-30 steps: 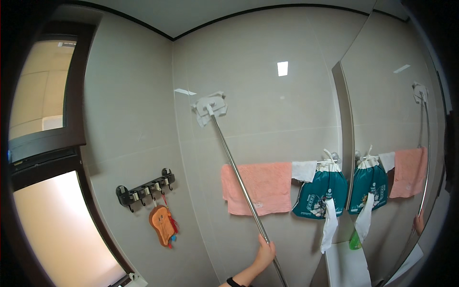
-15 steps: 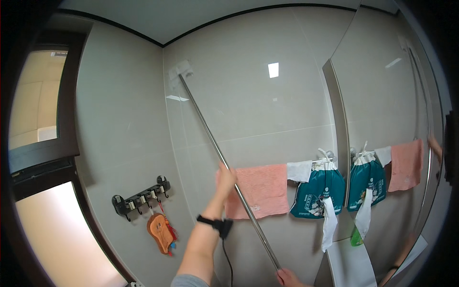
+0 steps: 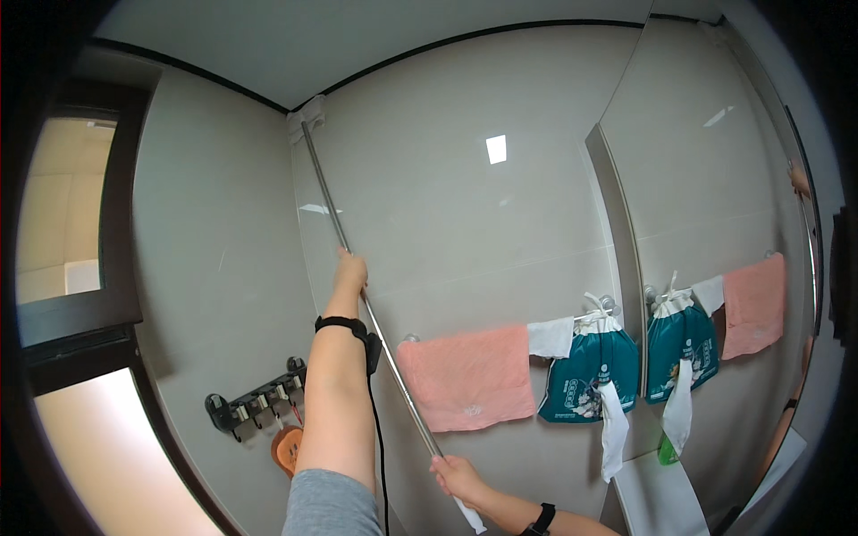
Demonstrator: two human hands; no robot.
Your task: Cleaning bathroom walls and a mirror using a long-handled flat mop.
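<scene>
A long metal-handled flat mop slants up from the lower middle to the far wall's upper left corner. Its white cloth-covered head presses on the tiles there, just under the dark ceiling trim. My left hand grips the pole about halfway up, the arm stretched high. Lower down, my right hand is closed round the pole near its white bottom end. A pink towel hangs on a rail to the right of the pole.
A black hook rack on the left wall holds a brown wooden ornament. Beside the pink towel hang a small white cloth and a teal drawstring bag. A mirrored cabinet stands at right; a window is at left.
The mop head has moved up and left into the corner by the ceiling. Both my hands rose with the pole, the left hand also going left, and the view tilted up.
</scene>
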